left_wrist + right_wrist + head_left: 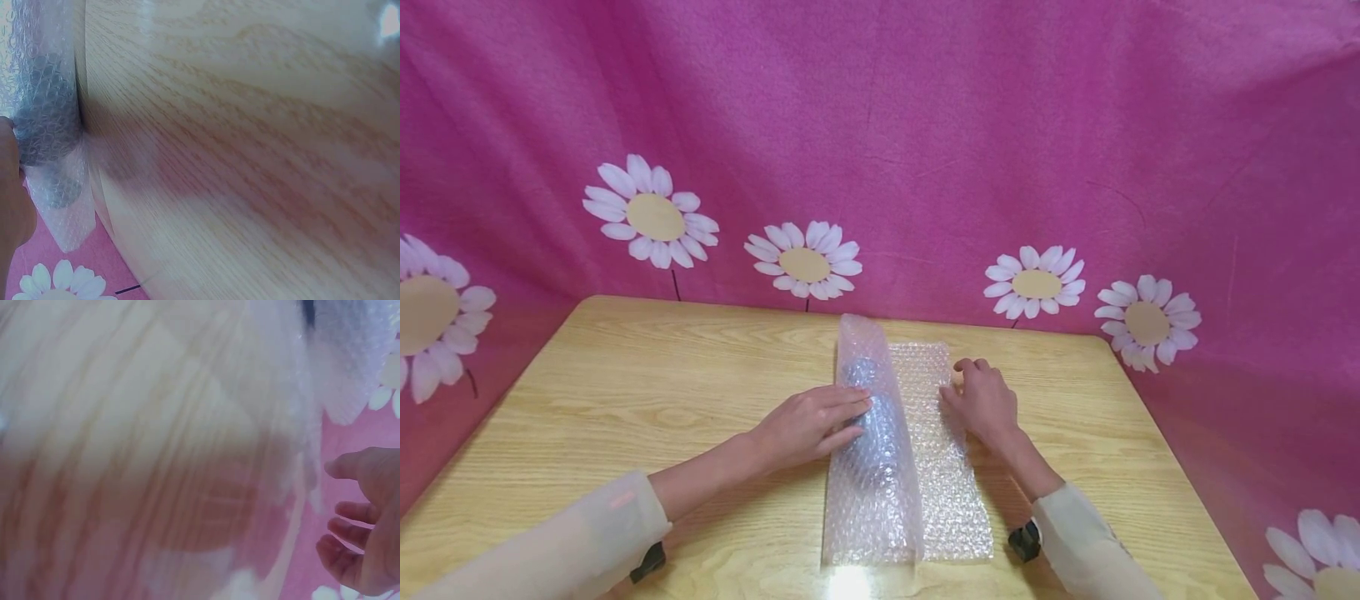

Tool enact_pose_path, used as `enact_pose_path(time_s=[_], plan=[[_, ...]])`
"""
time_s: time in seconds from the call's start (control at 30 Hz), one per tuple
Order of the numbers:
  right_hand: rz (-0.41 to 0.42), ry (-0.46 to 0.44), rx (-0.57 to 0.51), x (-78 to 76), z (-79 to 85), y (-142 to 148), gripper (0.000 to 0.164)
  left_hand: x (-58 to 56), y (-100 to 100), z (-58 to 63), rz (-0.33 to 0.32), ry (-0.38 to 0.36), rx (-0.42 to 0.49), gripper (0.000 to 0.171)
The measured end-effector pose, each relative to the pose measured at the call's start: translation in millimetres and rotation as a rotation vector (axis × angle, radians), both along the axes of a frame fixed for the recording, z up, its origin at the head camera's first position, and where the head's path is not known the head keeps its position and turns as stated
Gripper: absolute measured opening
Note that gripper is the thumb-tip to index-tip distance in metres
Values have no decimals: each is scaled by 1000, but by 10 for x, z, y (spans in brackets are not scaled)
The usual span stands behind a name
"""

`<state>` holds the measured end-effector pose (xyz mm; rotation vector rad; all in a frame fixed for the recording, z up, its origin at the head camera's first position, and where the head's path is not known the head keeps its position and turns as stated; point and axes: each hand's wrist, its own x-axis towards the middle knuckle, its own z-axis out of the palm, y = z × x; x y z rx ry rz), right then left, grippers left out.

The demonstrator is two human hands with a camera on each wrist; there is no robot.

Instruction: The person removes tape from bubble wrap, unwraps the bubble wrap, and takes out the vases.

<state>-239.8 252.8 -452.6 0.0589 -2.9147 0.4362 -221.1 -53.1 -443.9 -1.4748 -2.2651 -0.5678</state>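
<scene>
A sheet of clear bubble wrap [955,517] lies lengthwise on the table, its left part folded over a bluish-grey object [883,437]. The layer over that object blurs its outline; in the left wrist view the object [47,119] looks dark, with a narrower part toward the far end. My left hand [812,423] rests on the folded layer, fingers extended across the covered object. By the right edge of the flat part is my right hand [988,404], fingers loosely bent and holding nothing. The right wrist view shows these fingers [350,534] spread apart, beside the wrap [350,362].
The light wood-grain table [700,358] extends on both sides of the wrap. Behind it and at its sides hangs a pink cloth [910,150] with large white daisies. Dark wrist devices show under both sleeves [1078,533].
</scene>
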Motion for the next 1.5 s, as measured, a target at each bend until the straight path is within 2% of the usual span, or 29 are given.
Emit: enact_pose_path(time_s=[0.23,0.57,0.83,1.03,1.17,1.37,1.5], plan=[[59,52,-79,103,175,-186,36,-4,0,-1,-1,-4,9,42],[286,61,-234,270,376,-489,30,-22,5,7,4,7,2,41],[370,-49,-361,398,411,-642,38,-19,5,2,5,2,8,41],[405,-101,-378,458,408,-706,44,-12,1,-4,15,3,15,42],[406,-113,-383,475,379,-719,46,16,6,-12,29,-57,25,43],[415,-103,-409,490,337,-723,46,62,23,14,68,-221,37,42],[415,-108,-440,510,313,-719,46,71,33,10,68,-291,83,40]])
